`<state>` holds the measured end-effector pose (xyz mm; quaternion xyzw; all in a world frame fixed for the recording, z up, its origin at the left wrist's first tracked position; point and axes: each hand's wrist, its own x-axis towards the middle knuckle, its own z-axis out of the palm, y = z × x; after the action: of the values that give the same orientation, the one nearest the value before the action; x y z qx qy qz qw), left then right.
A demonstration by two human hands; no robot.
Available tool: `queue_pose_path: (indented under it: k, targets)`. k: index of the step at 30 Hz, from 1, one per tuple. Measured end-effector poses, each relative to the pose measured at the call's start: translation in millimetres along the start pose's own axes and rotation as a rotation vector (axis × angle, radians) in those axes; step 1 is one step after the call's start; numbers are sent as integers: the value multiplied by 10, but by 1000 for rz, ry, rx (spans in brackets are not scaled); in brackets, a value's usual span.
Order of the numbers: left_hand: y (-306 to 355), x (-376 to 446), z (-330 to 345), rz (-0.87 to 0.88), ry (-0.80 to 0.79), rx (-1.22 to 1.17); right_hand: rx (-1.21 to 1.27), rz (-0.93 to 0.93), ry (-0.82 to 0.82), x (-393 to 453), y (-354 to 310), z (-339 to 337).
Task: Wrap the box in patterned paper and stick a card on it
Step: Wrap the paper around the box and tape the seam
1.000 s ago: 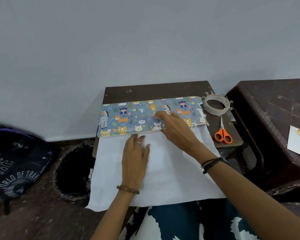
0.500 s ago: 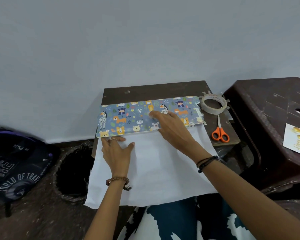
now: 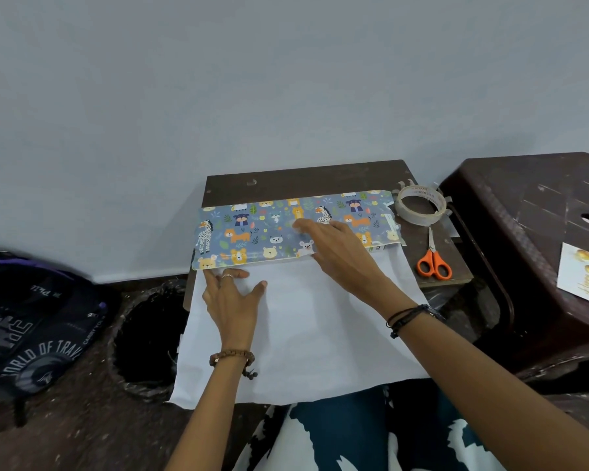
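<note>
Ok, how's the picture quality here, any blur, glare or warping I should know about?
Head view: soft, even light with only faint shadows; slight sheen on the patterned paper; the right hand's fingertips are a little motion-blurred, the left hand is sharper; wide-angle warping bends the stool and bag at the edges; the card is cut off at the right.

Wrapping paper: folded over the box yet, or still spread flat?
Partly folded: the paper's patterned flap lies over the box under the right hand; its white underside stays spread under the left hand.
</note>
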<state>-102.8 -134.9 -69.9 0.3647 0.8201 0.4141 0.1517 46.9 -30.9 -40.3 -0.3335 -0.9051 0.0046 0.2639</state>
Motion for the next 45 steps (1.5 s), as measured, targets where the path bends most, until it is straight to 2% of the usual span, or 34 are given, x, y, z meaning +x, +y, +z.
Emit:
queue_pose_path:
  k: [7, 17, 25, 37, 43, 45]
  targets:
    - [-34, 23, 16, -1, -8, 13, 16, 7, 28, 13, -36, -12]
    - [-53, 27, 45, -9, -19, 19, 37, 47, -18, 5, -38, -18]
    - [-103, -95, 120, 135, 38, 71, 46, 103, -123, 28, -5, -44]
    - [-153, -71, 142, 176, 38, 145, 40, 94, -42, 49, -25, -48]
    - [-73, -87, 92, 170, 44, 98, 27, 100, -100, 95, -28, -79]
    - [-45, -121, 92, 254, 73, 171, 35, 107, -119, 125, -28, -101]
